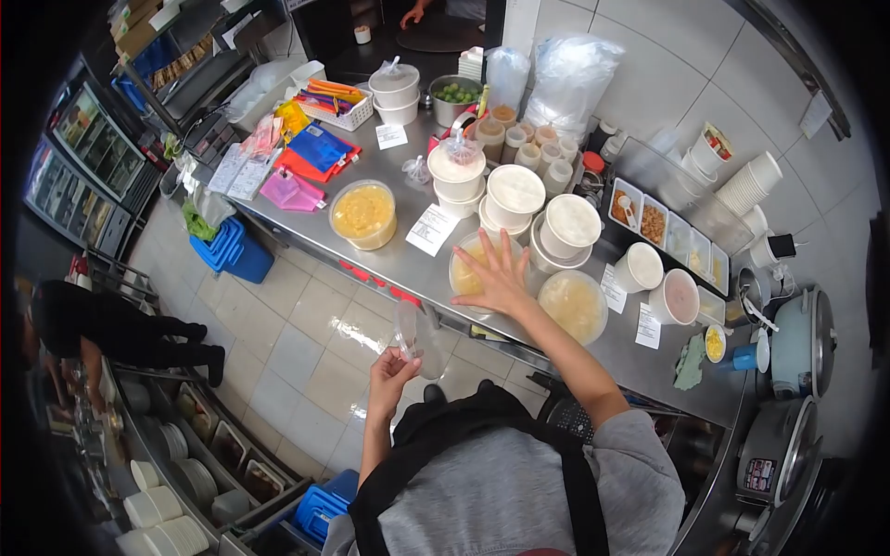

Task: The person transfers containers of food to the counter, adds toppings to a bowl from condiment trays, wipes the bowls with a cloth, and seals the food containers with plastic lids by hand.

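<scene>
Over a round tub of pale yellow soup on the steel counter, my right hand is spread with its fingers apart, covering much of the tub. My left hand pinches the edge of clear plastic lids, held over the floor in front of the counter. To the right stands another tub of yellow soup; a third, fuller one is farther left. White lidded bowls are stacked just behind my right hand, with a paper receipt beside them.
Sauce bottles, a topping tray and a pot of limes line the counter's back. Rice cookers stand at the right. Another person bends over at the left; another person's hand shows at the top.
</scene>
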A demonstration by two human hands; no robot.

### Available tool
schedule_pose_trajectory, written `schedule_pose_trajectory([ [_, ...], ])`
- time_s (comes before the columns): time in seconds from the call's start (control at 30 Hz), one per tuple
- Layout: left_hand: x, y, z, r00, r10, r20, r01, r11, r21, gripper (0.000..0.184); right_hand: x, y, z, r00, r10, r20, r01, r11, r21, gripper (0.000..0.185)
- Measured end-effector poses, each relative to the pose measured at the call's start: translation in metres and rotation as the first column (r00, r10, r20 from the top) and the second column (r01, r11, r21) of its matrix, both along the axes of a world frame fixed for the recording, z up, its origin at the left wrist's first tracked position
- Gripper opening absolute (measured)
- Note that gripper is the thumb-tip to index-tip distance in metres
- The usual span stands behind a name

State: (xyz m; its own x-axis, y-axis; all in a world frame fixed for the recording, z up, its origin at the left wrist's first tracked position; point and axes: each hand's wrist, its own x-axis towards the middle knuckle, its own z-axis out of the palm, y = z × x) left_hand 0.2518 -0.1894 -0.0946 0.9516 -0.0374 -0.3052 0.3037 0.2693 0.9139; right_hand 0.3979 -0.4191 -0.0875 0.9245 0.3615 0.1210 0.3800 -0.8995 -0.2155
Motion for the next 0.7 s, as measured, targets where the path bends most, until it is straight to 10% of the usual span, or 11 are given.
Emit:
schedule_pose_trajectory([
  [0.3,0.000,0.006,0.032,0.998,0.031,0.059,-0.027,0.997,-0.069,0.013,0.017,-0.006,0.035,0.956,0.031,-0.292,-0.057,0.995,-0.082,0.099],
  [0.7,0.004,0.004,0.026,0.999,0.008,0.045,-0.005,0.998,-0.068,0.013,0.010,0.002,0.008,0.988,0.064,-0.140,-0.076,0.993,-0.087,0.098],
])
